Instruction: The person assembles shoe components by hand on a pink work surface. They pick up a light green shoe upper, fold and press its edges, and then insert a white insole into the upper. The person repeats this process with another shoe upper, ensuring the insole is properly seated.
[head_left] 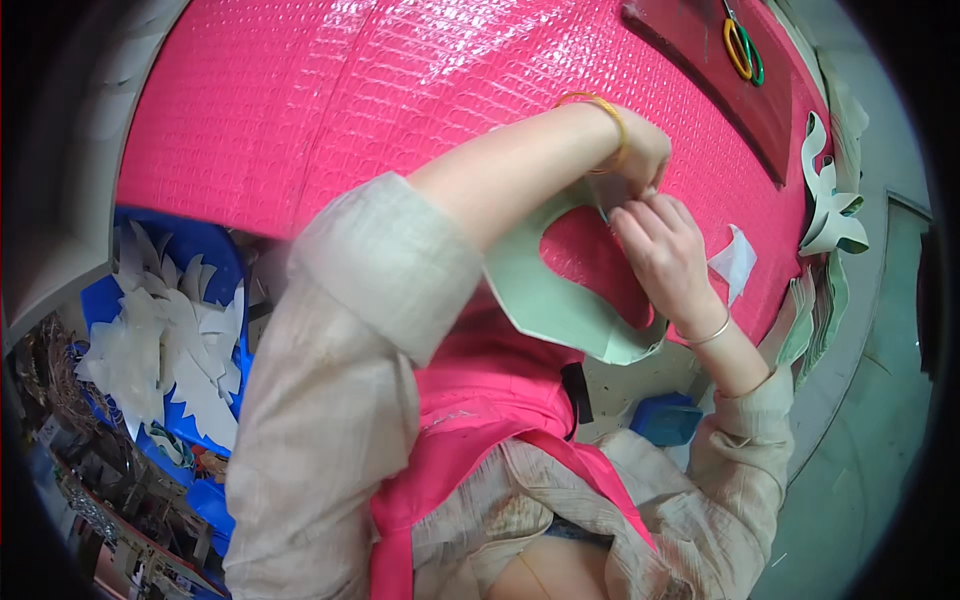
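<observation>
A pale green ring-shaped piece of sheet material point(540, 295) with a large opening lies over the near edge of the pink-covered table. My left forearm reaches across it, and my left hand point(642, 160) is bent down at its far right edge with the fingers closed. Meeting it there, my right hand point(662, 250) has its fingers curled in a pinch on the same edge. A small whitish bit shows between the fingertips, too small to make out. To the right of my right hand lies a white scrap point(735, 262).
Scissors with yellow and green handles point(743, 52) rest on a dark red board point(700, 60) at the far right. Pale green cut pieces point(832, 205) hang at the table's right edge. At the left stands a blue bin point(222, 245) of white offcuts; a small blue container point(668, 420) sits below the table.
</observation>
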